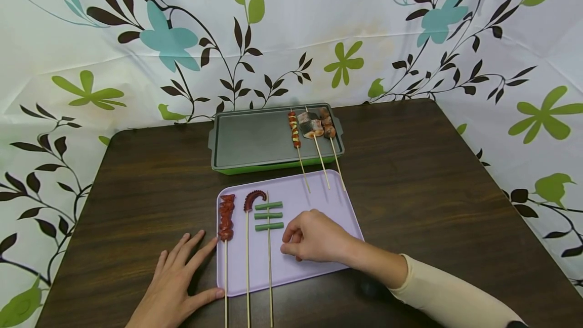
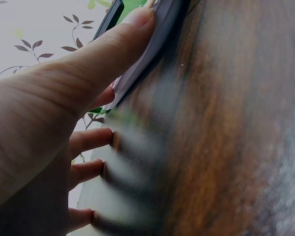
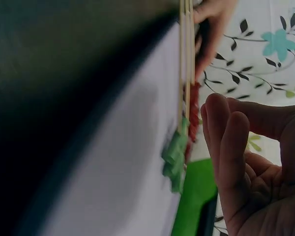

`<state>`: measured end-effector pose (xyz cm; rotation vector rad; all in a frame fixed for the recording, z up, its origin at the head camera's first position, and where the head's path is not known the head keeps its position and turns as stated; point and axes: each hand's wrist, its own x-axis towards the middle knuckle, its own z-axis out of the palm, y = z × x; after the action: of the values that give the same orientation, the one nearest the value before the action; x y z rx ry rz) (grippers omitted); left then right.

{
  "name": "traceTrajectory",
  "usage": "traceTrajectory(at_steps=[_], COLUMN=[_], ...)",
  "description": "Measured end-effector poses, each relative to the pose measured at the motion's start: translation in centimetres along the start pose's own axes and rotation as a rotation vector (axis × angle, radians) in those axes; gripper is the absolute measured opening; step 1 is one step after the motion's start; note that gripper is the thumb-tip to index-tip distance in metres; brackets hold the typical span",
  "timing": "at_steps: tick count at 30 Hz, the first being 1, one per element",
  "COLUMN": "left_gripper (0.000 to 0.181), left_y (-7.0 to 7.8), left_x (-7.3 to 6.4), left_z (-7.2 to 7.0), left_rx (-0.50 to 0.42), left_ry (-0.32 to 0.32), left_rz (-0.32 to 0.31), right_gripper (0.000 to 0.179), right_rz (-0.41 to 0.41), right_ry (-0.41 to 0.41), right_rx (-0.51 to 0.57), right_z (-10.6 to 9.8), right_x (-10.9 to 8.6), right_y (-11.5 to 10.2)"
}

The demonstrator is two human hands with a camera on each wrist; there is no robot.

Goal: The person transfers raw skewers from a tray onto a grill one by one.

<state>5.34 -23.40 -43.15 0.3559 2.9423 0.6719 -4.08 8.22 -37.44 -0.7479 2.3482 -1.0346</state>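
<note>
My left hand (image 1: pixel 175 277) lies with fingers spread on the table, its thumb (image 2: pixel 132 24) and index finger at the left rim of a lilac tray (image 1: pixel 314 270). Over the tray's right part hovers my right hand (image 1: pixel 316 237), fingers loosely bent and nothing between them. Just left of it is a skewer with green vegetable sticks (image 1: pixel 268 215). Further left on the tray lie a skewer with a dark red octopus tentacle (image 1: pixel 253 198) and one with glossy red meat pieces (image 1: pixel 225 219). Their bare sticks extend past the tray's near edge.
Behind the tray stands a grey grill plate (image 1: pixel 255 138) on a green base. At its right side lie a red-and-yellow skewer (image 1: pixel 294 130), a fish skewer (image 1: pixel 311 125) and a brown meat skewer (image 1: pixel 327 124), sticks jutting over the tray. A patterned cloth (image 1: pixel 291 29) hangs behind the table.
</note>
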Motion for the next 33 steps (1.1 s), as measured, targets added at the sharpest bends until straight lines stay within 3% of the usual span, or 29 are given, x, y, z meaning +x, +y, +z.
traceTrajectory(at_steps=[5, 16, 33], left_gripper=[0.09, 0.089, 0.089], left_y=[-0.1, -0.1, 0.0], left_x=[-0.1, -0.1, -0.1], left_z=[0.0, 0.0, 0.1], left_rx=[0.006, -0.001, -0.003], left_ry=[0.01, 0.018, 0.015], left_rz=[0.007, 0.009, -0.001], right_gripper=[0.005, 0.013, 0.019], right_rz=[0.002, 0.114, 0.109], right_ry=[-0.029, -0.099, -0.068], right_rx=[0.036, 0.215, 0.17], right_z=[1.6, 3.8, 4.9], right_x=[0.4, 1.1, 1.3], right_y=[0.5, 1.1, 1.1])
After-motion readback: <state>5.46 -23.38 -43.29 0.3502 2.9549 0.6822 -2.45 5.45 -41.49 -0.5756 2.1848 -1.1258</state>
